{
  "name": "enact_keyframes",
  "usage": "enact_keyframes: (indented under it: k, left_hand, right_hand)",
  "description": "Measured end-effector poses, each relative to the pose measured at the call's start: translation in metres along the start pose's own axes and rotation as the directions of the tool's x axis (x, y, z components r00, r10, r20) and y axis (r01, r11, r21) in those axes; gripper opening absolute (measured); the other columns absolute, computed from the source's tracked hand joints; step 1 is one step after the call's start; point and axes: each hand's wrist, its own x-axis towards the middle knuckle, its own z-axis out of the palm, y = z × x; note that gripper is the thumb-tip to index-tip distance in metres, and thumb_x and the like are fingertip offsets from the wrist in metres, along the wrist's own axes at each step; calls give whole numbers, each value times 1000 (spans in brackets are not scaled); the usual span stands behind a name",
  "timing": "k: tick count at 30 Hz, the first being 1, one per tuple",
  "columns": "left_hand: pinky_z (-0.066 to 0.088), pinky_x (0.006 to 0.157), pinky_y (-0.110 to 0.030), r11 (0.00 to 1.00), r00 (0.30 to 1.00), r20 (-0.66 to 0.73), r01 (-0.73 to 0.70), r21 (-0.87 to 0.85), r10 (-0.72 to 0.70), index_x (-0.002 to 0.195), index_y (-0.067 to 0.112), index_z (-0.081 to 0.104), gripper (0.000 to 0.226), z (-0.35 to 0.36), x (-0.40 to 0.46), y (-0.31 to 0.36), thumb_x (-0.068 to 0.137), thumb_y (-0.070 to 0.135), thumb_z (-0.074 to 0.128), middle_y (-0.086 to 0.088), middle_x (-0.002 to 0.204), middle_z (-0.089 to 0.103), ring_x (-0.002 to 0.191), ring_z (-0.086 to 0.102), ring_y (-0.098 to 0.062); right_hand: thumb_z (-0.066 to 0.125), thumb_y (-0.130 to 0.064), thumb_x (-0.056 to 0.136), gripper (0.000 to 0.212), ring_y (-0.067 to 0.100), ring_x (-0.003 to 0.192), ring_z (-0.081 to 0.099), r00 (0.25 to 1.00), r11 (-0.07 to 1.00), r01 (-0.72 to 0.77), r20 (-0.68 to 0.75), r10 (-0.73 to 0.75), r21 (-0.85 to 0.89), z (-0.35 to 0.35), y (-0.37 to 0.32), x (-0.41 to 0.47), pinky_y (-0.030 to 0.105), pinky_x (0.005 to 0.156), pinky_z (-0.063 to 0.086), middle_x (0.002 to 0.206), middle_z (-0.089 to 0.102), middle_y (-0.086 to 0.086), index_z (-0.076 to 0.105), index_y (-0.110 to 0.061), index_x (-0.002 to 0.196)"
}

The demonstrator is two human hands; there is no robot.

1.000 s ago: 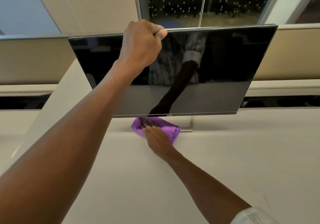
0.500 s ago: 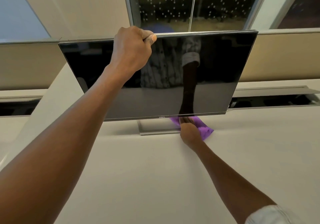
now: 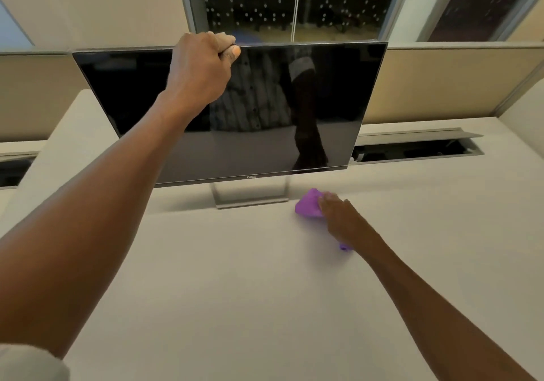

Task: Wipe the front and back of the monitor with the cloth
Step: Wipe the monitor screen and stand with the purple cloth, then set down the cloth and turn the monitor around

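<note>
Monitor [image 3: 309, 92] standing at far desk [image 3: 235, 277] edge, left hand [image 3: 203, 65] gripping its top bezel, right hand [image 3: 343, 218] pressing purple cloth [image 3: 307, 207] onto desk right of stand [image 3: 250, 198], likely between passes, next needing cloth lifted to screen.

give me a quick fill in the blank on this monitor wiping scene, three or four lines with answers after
1. The left hand grips the ____ edge of the black flat-screen monitor.
2. The right hand holds a crumpled cloth whose colour is ____.
3. That cloth lies on the pale desk, to the ____ of the monitor's silver stand.

Missing words: top; purple; right
</note>
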Motion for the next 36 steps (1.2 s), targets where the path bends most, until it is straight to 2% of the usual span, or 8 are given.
enact_keyframes:
  k: [3,7,9,11,19,26,29,36]
  left_hand:
    - [39,100,-41,984,990,62,-135,116,129,132,2,52,48,5,-4,-7,98,34,47,-16,127,59,117,53,-31]
    - [24,113,-51,931,973,186,-193,310,140,147,2,25,72,11,-7,-16,96,50,41,-21,152,27,140,23,-37]
    - [13,117,-54,942,974,193,-169,290,115,150,5,15,75,11,-17,-11,96,51,41,-21,158,10,146,6,-38]
    - [6,117,-53,965,981,160,-146,216,112,152,6,10,77,9,-34,1,97,48,42,-20,159,1,147,-3,-36]
    - [2,119,-44,993,995,104,18,-119,-5,153,11,8,76,17,-119,51,97,44,47,-12,161,-1,148,-8,-24]
    - [7,120,-41,986,977,206,89,-140,-59,153,13,6,77,33,-168,71,96,47,45,-3,162,-4,148,-11,-14]
    - [8,121,-40,982,965,243,133,-135,-98,154,14,6,76,40,-187,77,97,49,43,-1,162,-3,148,-10,-12]
    - [8,120,-38,980,937,321,175,-93,-136,153,9,12,75,62,-217,106,96,46,44,-4,162,1,148,-6,-16]
  right_hand:
    - [53,-4,84,51,38,125,50,986,980,-133,-125,114,-149,16,33,-58,47,93,46,140,48,22,48,1,134]
    - [53,-20,77,58,50,111,57,955,953,-293,26,296,-71,80,25,-142,65,83,46,131,56,27,42,1,130]
    - [36,-53,89,67,49,120,49,944,947,-322,75,322,-17,111,15,-167,69,84,41,144,47,20,41,-8,138]
    - [9,-65,94,78,47,129,40,919,920,-391,70,388,26,123,12,-175,72,85,38,153,37,14,39,-14,145]
    - [6,-65,95,79,47,136,35,875,873,-478,-31,482,101,121,11,-173,72,96,33,157,30,11,39,-16,148]
    - [5,-63,97,75,48,126,48,884,873,-444,-59,463,199,116,11,-167,72,89,37,144,47,19,41,-12,138]
    - [5,-61,98,82,46,122,53,903,889,-403,-60,424,219,108,11,-160,70,88,43,136,54,24,57,-5,128]
    - [1,-58,98,83,39,132,45,924,928,-302,-170,341,220,70,15,-142,58,101,39,144,47,22,60,-8,128]
